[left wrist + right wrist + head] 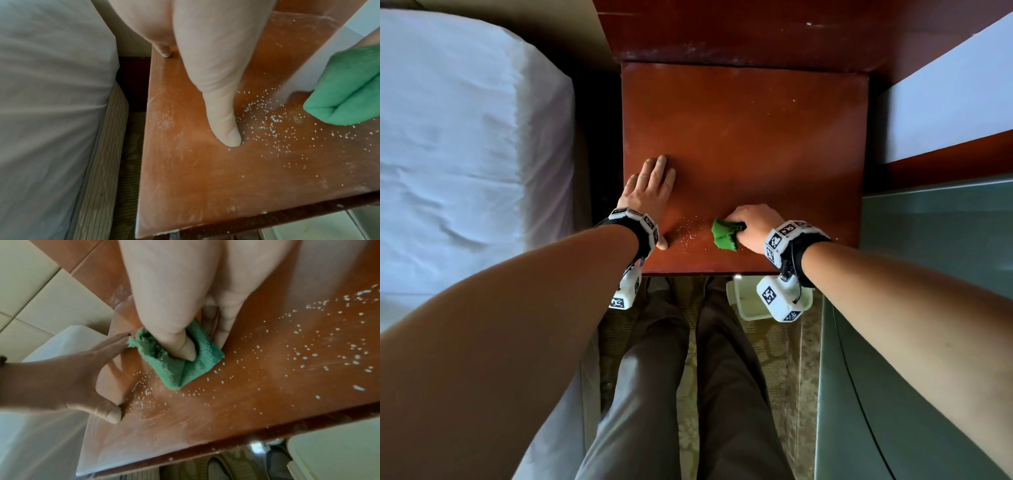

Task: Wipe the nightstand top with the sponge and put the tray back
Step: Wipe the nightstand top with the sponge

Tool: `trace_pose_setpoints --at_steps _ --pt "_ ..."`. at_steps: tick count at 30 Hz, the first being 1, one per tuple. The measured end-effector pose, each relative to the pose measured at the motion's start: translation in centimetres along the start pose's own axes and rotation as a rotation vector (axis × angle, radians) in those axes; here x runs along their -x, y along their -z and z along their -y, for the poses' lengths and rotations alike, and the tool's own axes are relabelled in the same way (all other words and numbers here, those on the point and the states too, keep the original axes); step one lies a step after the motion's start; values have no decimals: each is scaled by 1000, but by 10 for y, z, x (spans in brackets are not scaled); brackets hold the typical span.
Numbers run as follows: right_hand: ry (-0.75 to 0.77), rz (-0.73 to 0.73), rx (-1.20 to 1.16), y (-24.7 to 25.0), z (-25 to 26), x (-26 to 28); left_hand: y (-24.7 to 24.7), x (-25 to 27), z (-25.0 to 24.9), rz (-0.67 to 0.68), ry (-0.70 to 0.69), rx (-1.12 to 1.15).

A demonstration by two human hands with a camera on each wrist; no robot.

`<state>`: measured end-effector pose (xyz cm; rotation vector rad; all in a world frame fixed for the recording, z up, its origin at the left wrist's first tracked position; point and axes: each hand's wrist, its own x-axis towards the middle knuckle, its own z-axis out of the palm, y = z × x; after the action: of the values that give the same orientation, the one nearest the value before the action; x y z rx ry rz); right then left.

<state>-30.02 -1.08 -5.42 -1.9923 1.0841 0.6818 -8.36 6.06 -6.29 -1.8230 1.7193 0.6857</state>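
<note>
The reddish-brown nightstand top [743,137] fills the middle of the head view. My right hand [751,228] grips a folded green sponge [724,234] and presses it onto the top near the front edge. In the right wrist view my thumb digs into the green sponge [185,368]. White crumbs [690,231] lie scattered between my hands, and they show as white crumbs [273,126] in the left wrist view. My left hand [650,192] lies flat on the top's left side, fingers straight. A pale tray [746,301] sits on the floor below the front edge, partly hidden by my wrist.
A bed with a white sheet [465,154] stands close on the left. To the right is a grey-green surface [928,274], with a wooden headboard panel [756,31] behind the nightstand. My legs and shoes [688,377] stand on patterned carpet in front.
</note>
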Motion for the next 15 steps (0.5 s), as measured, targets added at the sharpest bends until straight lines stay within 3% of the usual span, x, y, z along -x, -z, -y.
trace_pose_setpoints --at_steps 3,8,11,15 --pt "-74 -99 -170 9 2 -3 -1 -1 1 -7 0 6" --pt "-238 -470 -340 32 3 -25 -2 -2 2 -13 -1 25" --pt "-305 -484 -326 37 7 -40 -3 -2 2 -11 -2 39" --pt "-240 -392 -246 27 27 -46 -4 -3 3 -23 -5 48"
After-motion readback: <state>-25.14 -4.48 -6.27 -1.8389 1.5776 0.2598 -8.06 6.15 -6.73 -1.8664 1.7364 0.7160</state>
